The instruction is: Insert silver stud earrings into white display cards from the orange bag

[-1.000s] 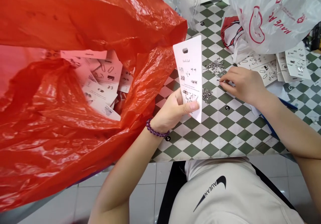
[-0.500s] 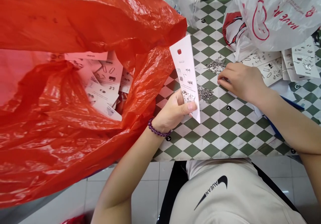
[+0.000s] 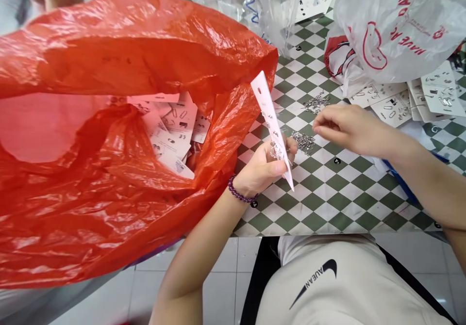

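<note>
holding a white earring card (image 3: pixel 271 126) edge-on, tight grip in the left hand (image 3: pixel 260 170), while the right hand (image 3: pixel 351 128) hovers in a narrow grip, can't tell if it's got anything, just beside loose silver bits (image 3: pixel 303 140) on the checkered counter (image 3: pixel 337 189)

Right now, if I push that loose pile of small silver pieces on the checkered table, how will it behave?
The small silver pieces look loose and partly tangled, so they'd probably spread rather than move as one lump. Each seems thin and light, likely fiddly to pinch. The glossy-looking checkered tabletop may let strays slide.
</note>
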A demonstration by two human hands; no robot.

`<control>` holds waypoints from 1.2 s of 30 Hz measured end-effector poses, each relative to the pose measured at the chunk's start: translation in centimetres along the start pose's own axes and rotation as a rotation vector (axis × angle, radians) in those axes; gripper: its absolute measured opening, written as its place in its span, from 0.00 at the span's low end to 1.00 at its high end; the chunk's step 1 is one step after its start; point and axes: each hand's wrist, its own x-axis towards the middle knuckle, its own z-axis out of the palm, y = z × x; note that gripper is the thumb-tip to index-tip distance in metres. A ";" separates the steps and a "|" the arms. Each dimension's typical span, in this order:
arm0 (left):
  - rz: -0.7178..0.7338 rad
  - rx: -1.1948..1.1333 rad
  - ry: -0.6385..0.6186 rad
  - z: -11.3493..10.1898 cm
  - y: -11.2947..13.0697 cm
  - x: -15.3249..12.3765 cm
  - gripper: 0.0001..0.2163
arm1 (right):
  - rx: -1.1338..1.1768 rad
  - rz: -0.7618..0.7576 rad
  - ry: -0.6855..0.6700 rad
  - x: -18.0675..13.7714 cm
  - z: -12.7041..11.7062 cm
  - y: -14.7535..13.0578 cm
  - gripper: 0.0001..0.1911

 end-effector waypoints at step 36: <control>0.032 0.013 0.122 2.6 -1.6 -0.2 0.31 | 1.511 -0.080 0.425 -4.0 9.1 -6.1 0.00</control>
